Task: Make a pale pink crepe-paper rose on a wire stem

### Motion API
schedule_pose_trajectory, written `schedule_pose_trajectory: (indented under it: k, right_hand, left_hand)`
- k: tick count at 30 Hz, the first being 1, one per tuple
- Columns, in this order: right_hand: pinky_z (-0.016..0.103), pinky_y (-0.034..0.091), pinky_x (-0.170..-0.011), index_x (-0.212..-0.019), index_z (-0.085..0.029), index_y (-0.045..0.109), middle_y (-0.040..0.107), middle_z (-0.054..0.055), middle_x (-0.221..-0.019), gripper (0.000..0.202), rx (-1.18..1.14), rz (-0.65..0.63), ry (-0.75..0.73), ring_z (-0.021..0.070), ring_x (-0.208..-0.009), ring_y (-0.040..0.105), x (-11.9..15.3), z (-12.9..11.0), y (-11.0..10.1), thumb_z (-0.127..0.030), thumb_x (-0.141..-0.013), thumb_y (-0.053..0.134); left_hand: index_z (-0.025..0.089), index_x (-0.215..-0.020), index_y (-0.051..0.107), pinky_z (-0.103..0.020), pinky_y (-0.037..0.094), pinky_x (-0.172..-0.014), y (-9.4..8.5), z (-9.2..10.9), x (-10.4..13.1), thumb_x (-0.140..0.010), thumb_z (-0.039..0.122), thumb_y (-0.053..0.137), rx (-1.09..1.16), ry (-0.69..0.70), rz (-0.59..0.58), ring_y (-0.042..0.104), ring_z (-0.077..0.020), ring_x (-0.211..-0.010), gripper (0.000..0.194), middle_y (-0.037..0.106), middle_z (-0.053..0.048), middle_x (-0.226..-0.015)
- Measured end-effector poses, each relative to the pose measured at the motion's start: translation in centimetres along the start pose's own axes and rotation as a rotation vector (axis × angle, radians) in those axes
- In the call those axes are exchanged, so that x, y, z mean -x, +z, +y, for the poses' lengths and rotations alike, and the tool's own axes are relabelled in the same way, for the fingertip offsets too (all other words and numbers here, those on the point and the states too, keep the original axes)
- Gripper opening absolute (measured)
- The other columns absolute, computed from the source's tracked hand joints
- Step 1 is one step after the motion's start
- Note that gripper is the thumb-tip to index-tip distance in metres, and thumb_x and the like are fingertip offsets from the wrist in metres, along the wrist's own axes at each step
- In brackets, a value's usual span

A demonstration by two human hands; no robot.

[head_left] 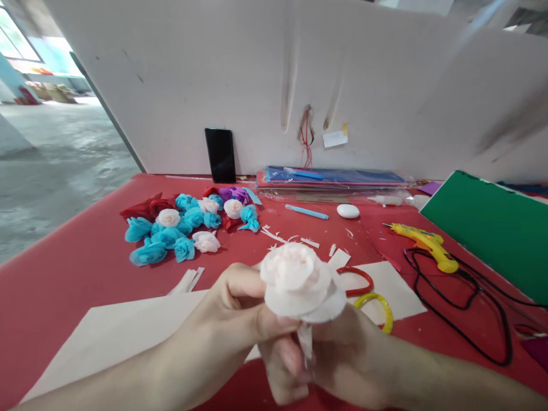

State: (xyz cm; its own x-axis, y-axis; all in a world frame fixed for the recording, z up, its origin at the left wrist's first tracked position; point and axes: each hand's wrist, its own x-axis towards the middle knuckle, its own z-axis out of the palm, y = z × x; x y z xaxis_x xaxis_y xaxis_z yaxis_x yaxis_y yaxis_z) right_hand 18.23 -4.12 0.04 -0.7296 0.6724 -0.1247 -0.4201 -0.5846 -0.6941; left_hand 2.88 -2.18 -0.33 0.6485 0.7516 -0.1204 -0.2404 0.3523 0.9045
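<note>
A pale pink paper rose is held up between both hands at the lower middle of the view. My left hand pinches the underside of its petals from the left, thumb and fingers closed. Below the bloom, my right hand has its fingers wrapped round the short pale stem. Behind the hands lie sheets of pale paper and scissors with one red and one yellow handle loop, their blades hidden.
Finished blue, red, purple and pink paper flowers lie at the back left. A yellow glue gun with a black cord and a green board are at right. A phone leans on the back panel.
</note>
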Motion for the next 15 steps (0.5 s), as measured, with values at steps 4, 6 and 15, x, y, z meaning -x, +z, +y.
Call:
schedule_pose_trajectory:
  k: [4, 6, 15]
  right_hand:
    - [0.023, 0.036, -0.053, -0.068, -0.016, 0.06, 0.044, -0.003, -0.061, 0.028, 0.24, 0.393, -0.251, 0.0089, -0.055, 0.04, -0.4, -1.4, -1.1, -0.039, -0.08, 0.07]
    - [0.023, 0.038, -0.055, -0.069, -0.017, 0.062, 0.042, -0.004, -0.063, 0.025, 0.295, 0.477, -0.336, 0.0092, -0.056, 0.04, -0.6, -2.8, -2.2, -0.038, -0.083, 0.065]
    - [0.026, 0.039, -0.061, -0.07, -0.02, 0.07, 0.058, -0.002, -0.066, 0.009, 0.776, 0.725, -0.596, 0.0122, -0.062, 0.047, -0.7, -5.4, -4.5, -0.023, -0.078, 0.068]
  left_hand:
    - [0.028, -0.072, 0.081, -0.029, 0.056, -0.078, -0.2, 1.3, -0.6, -0.071, 0.048, 0.083, 0.048, 0.148, 0.063, 0.068, -0.0162, -0.07, 0.02, 0.074, 0.001, -0.067]
    - [0.032, -0.073, 0.081, -0.024, 0.051, -0.089, -0.6, 1.6, -1.1, -0.071, 0.043, 0.085, 0.058, 0.216, 0.133, 0.068, -0.0146, -0.086, 0.012, 0.077, 0.005, -0.076]
    - [0.024, -0.064, 0.076, -0.021, 0.047, -0.082, -1.3, 2.0, -2.1, -0.084, 0.03, 0.074, 0.016, 0.262, 0.284, 0.06, -0.0112, -0.083, 0.021, 0.072, 0.006, -0.074]
